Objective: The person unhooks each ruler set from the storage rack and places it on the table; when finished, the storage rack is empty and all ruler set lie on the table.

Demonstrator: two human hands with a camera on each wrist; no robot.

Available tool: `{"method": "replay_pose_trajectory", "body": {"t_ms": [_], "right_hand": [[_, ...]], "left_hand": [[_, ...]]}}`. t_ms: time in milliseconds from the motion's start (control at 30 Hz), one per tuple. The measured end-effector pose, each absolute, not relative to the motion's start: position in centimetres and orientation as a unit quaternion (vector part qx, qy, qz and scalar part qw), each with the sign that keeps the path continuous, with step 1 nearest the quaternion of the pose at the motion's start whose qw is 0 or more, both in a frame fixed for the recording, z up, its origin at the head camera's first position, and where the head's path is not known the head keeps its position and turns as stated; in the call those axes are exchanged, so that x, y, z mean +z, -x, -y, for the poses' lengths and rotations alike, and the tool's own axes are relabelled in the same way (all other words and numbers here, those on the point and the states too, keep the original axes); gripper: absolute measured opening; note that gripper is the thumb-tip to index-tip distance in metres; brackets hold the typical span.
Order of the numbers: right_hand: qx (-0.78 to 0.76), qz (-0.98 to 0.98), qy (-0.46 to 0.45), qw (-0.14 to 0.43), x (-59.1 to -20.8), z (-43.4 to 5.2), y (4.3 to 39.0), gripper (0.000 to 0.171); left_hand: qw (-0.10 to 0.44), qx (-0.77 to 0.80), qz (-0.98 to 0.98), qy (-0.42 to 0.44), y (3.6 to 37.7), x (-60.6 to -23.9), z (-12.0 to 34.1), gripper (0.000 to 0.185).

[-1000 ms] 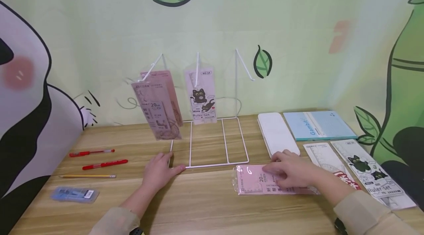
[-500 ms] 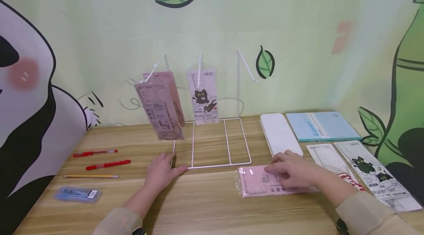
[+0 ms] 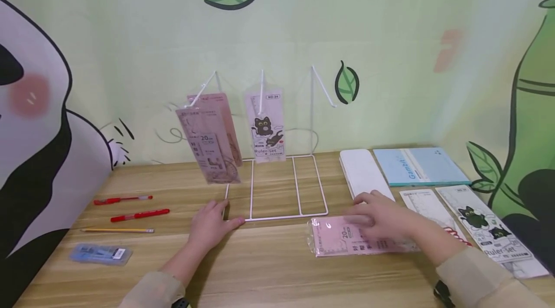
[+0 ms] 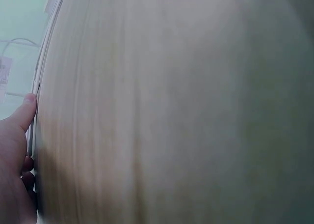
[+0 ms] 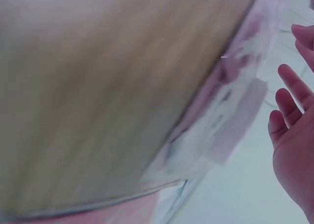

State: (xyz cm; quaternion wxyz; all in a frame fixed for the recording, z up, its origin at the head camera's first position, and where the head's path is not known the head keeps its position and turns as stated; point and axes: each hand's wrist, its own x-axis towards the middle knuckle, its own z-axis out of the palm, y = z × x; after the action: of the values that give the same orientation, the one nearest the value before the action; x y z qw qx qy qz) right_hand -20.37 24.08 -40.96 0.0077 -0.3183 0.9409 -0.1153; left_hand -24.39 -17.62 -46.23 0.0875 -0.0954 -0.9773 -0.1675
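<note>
In the head view my left hand [image 3: 211,226] rests at the front left corner of a white wire display rack [image 3: 282,216]. Its thumb lies straight along the front bar; in the left wrist view the thumb [image 4: 24,111] touches the wire. My right hand [image 3: 381,219] is over a pink packaged ruler set [image 3: 329,236] that lies flat on the table, covering its right part. In the right wrist view the fingers [image 5: 292,86] are loosely bent and apart from the packet. More ruler sets hang on the rack: two pink ones [image 3: 208,149] at left, a cat-print one [image 3: 268,129] mid.
The rack's right hook [image 3: 323,86] carries nothing. At right are a white case [image 3: 364,175], a blue notebook [image 3: 420,166] and two ruler sets, one with a cat print [image 3: 481,221]. Red pens [image 3: 138,215], a pencil [image 3: 119,230] and a blue packet [image 3: 99,254] lie at left.
My right hand has risen slightly above the pink ruler set, its fingers shifting a little. My left hand stays on the rack's corner. The view has shifted a little.
</note>
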Motion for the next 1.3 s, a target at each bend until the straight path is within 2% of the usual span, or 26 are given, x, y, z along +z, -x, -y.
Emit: {"method": "replay_pose_trajectory", "body": {"t_ms": [200, 467, 767, 1067, 1300], "right_hand": [[-0.151, -0.934, 0.323, -0.016, -39.8, -22.5, 21.5, 0.043], [-0.184, -0.938, 0.293, 0.0, -39.2, -19.9, 23.4, 0.051], [-0.204, -0.933, 0.296, -0.012, -38.4, -16.8, 25.6, 0.053], [-0.209, -0.927, 0.304, -0.072, -37.0, -14.0, 28.7, 0.053], [-0.216, -0.931, 0.278, -0.093, -35.3, -12.6, 30.2, 0.054]], "left_hand": [[0.084, -0.168, 0.978, 0.092, 24.4, -46.1, 17.6, 0.077], [0.083, -0.167, 0.978, 0.092, 24.4, -46.2, 17.5, 0.077], [0.079, -0.171, 0.978, 0.091, 24.5, -46.3, 17.6, 0.078], [0.076, -0.171, 0.978, 0.089, 24.4, -46.4, 17.8, 0.078], [0.083, -0.17, 0.977, 0.097, 24.4, -46.4, 17.6, 0.079]]}}
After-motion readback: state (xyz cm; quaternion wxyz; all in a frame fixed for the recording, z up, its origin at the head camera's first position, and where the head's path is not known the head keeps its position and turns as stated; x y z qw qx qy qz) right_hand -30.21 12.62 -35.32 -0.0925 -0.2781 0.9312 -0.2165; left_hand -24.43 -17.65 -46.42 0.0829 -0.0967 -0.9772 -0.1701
